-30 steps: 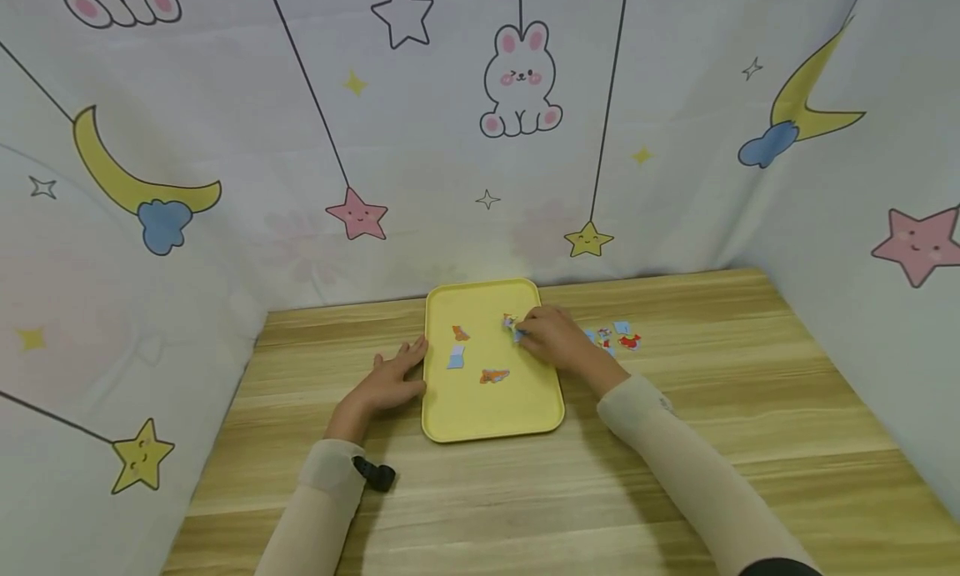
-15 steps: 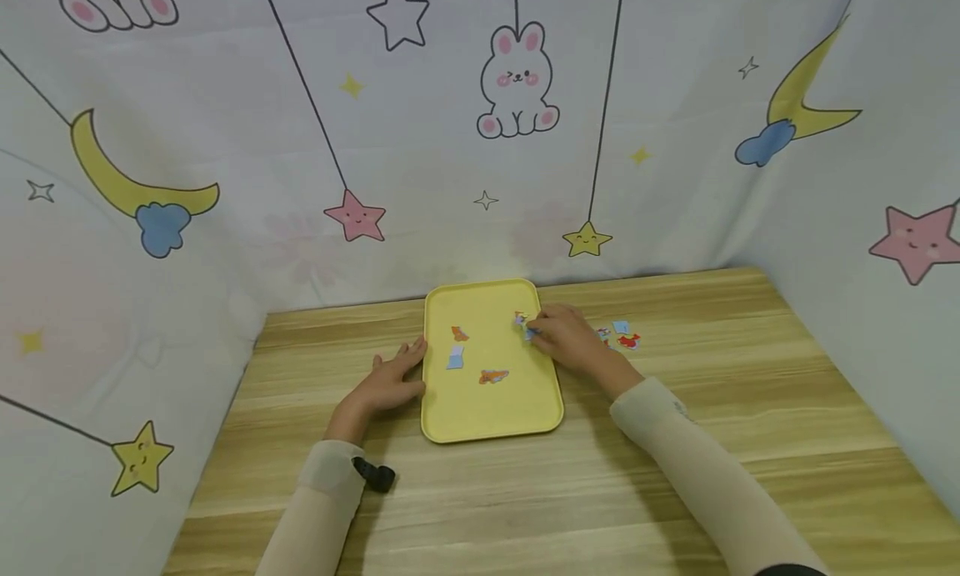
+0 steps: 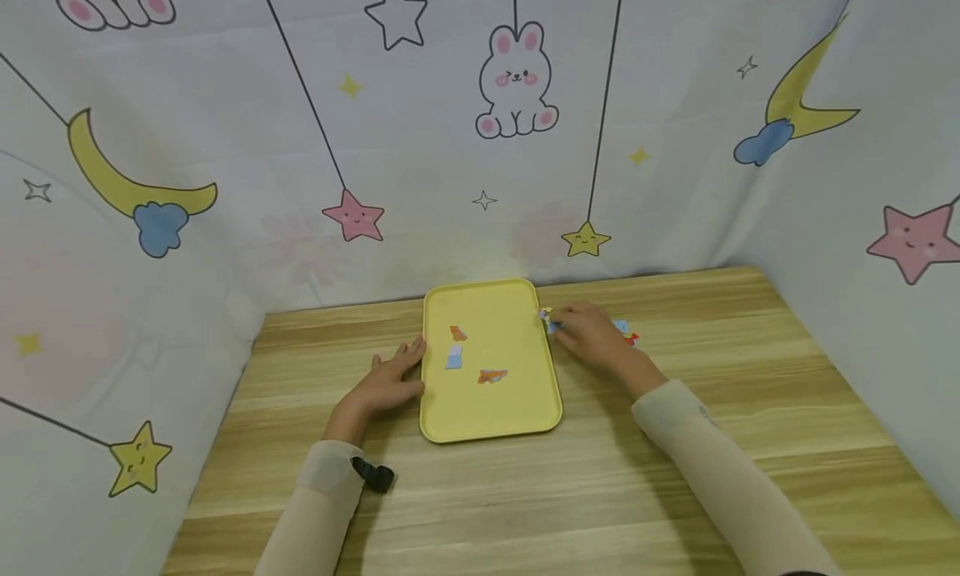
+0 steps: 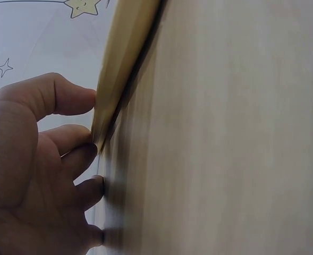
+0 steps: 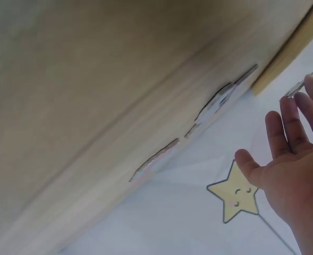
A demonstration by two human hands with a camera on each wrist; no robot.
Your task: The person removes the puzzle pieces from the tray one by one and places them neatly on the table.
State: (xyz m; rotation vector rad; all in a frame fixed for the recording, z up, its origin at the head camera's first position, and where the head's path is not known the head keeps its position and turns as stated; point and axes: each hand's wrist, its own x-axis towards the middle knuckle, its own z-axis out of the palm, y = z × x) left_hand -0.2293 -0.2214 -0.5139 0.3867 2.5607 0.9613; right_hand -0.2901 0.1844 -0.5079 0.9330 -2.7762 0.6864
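My right hand [image 3: 592,336] pinches a small flat picture piece [image 3: 546,315], blue with yellow and other colours, at the tray's right rim. In the right wrist view that thin piece [image 5: 296,88] shows edge-on between thumb and fingertips, lifted off the table. The yellow tray [image 3: 487,413] carries an orange piece [image 3: 458,333], a pale blue and white piece [image 3: 454,358] and a longer orange piece [image 3: 492,376]. Fingers spread, my left hand [image 3: 384,384] touches the tray's left rim; its thumb and fingertips meet the tray's side in the left wrist view.
Beyond the right hand, a light blue piece [image 3: 620,326] and a red piece [image 3: 632,339] lie on the wooden table [image 3: 480,509], partly hidden by it. A printed white curtain [image 3: 420,142] encloses the back and sides. A black device [image 3: 372,474] sits at the left cuff.
The right hand has moved right with the picture piece, from over the tray to its right rim, now covering more of the table pieces. The left hand stays at the tray.
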